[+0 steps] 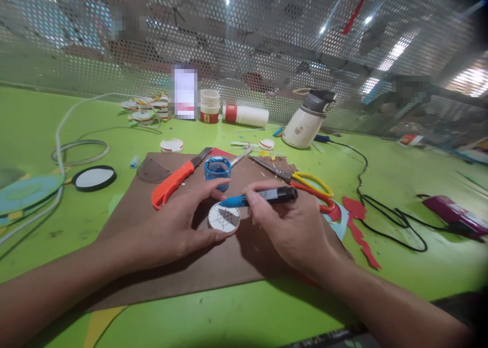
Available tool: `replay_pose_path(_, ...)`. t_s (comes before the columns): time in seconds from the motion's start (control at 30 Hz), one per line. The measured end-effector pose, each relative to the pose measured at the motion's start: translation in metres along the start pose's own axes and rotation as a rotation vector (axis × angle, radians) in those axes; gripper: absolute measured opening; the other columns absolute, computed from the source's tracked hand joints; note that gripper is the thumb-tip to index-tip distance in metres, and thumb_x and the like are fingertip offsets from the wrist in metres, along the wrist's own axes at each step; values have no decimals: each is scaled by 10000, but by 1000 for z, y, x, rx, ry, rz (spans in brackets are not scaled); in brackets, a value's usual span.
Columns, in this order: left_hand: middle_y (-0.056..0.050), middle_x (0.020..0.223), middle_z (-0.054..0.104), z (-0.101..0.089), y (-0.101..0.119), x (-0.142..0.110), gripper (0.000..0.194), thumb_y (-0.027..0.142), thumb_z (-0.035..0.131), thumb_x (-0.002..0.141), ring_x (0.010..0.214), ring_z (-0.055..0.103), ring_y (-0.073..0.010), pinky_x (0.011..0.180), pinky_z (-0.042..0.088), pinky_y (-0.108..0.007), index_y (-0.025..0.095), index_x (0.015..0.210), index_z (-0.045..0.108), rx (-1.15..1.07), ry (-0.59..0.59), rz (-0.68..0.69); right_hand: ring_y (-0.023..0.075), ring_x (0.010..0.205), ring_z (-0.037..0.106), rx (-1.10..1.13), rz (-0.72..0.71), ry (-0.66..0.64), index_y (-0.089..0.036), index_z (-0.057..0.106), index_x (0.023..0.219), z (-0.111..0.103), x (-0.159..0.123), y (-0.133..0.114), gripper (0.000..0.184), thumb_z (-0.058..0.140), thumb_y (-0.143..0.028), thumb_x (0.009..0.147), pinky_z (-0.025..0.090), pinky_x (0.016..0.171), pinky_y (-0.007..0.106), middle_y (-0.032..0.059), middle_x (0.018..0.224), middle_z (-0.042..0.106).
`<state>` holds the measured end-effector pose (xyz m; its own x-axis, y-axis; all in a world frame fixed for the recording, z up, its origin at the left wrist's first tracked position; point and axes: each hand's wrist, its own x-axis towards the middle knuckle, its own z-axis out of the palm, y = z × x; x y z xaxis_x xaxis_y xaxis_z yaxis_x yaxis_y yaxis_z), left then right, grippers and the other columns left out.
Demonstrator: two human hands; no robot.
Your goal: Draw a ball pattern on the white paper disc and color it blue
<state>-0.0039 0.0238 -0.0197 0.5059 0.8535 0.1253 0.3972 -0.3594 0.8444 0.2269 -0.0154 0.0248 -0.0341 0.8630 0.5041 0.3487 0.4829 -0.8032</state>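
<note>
Brown board [198, 272], one, nearest you, lying on a green table [213, 317].

White disc [231, 225], one, over the board between your hands; dial centre for all bearings below.

Left hand [163, 228]: yours, spread in a wide C, thumb on the disc's near rim, fingers curved past its far side; whether they grip it cannot be told.

Right hand [293, 226]: yours, closed in a pen hold on a marker [269, 195], blue end over the disc's far part; contact uncertain.

State of work, as judged: dark web of lines largely done; cells look mostly white, so any blue filling seems barely begun, nearly all left.

Blue jar [218, 172], uncapped, twelve o'clock.

Orange-handled knife [175, 183], ten o'clock.

Scissors [280, 172], two o'clock.

Loose disc [171, 145], eleven o'clock; top looks blank.

Stacked discs [142, 117], farther, eleven o'clock; markings too small to tell.

Paper cups [210, 112], upright stack, twelve o'clock.

Bottle [303, 127], one o'clock.
</note>
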Motion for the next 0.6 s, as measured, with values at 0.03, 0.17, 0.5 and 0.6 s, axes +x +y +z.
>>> replay_pose_path(0.03,-158,1643,752,0,0,0,718,598,895,918,1508,714,-461,1290,586,-651,302,1547,720,-15,3,5,147,530,676,9,-6,32,-210,855,857,0,1,0,129,786,-253,956,551,511,241,-22,624,758)
replay_pose_path(0.17,-151,1626,750,-1,1,-1,655,588,897,914,1514,702,-454,1306,559,-655,306,1483,738,-28,-20,-7,139,509,644,11,-7,41,-222,819,840,-1,2,0,129,791,-256,960,540,498,241,-37,597,706)
replay_pose_path(0.5,-144,1582,772,-2,-2,-1,634,590,888,932,1470,727,-418,1266,594,-596,272,1458,732,-18,-19,-7,130,521,651,15,10,-21,-204,804,811,1,2,2,147,745,-226,944,506,497,218,-26,619,732)
replay_pose_path(0.6,-145,1608,764,-1,-3,-1,670,594,906,918,1500,716,-430,1294,582,-602,278,1481,731,-23,-17,-14,129,514,643,25,17,-20,-195,811,816,2,2,1,140,751,-226,938,498,492,215,-25,611,727)
